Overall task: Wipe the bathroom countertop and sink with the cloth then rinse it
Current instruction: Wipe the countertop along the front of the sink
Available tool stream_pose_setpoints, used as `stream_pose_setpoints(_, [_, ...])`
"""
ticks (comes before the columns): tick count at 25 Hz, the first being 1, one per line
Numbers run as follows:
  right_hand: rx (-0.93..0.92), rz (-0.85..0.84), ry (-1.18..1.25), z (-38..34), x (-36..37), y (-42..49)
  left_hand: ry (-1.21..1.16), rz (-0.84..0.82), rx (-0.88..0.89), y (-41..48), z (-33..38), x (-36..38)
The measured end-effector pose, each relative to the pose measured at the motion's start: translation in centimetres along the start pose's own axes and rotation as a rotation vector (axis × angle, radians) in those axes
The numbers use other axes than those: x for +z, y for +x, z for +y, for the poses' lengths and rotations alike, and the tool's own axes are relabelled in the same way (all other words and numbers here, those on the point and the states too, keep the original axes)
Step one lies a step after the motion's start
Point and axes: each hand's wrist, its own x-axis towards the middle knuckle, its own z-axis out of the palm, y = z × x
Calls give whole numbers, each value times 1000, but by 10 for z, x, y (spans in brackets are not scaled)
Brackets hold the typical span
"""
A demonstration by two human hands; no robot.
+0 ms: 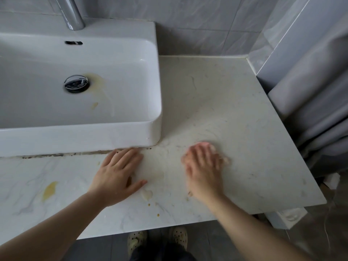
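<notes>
The pale marble countertop (235,102) runs right of and in front of the white basin sink (131,132). My right hand (204,166) is motion-blurred and presses down on a small pale cloth (226,160), of which only the edges show past the fingers. My left hand (118,174) lies flat on the countertop just in front of the sink's corner, fingers spread, holding nothing. Yellowish stains mark the countertop at the left (49,190) and between my hands (146,194). A similar stain (98,85) spreads beside the chrome drain (76,84).
A chrome tap (72,14) rises behind the sink. Grey tiled walls close the back and right. A grey curtain (316,102) hangs at the counter's right edge. Dark grime lines the sink's front base (62,154). My feet (156,240) stand below the counter's front edge.
</notes>
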Motion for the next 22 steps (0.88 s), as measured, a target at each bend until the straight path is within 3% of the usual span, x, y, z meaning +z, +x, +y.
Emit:
stream_pose_setpoints(2, [-287,-49,30,-25,5,-21,15,-24,-29,-4,3,3])
stream_pose_setpoints(4, [-404,-87,61,-15,7,11,1,-16,-57,-4,7,5])
stream_pose_setpoints(6, [-271,-64,89,-12,6,71,-20,46,-83,-1,12,4])
stream_pose_setpoints(9, [-68,-183,108,-40,10,134,-51,147,-131,5,19,0])
stream_pose_setpoints(12, [-201,20,127,-47,11,86,-77,184,-165,8,24,0])
stream_pose_setpoints(15, [-401,75,131,-27,17,24,-73,183,-221,6,31,3])
stream_pose_setpoints(17, [-328,115,125,-26,19,56,-37,113,-220,5,37,5])
stream_pose_setpoints(20, [-106,41,118,-49,11,95,-15,30,-217,7,40,5])
stream_pose_setpoints(22, [-207,-104,139,-41,13,81,-30,25,-251,9,49,6])
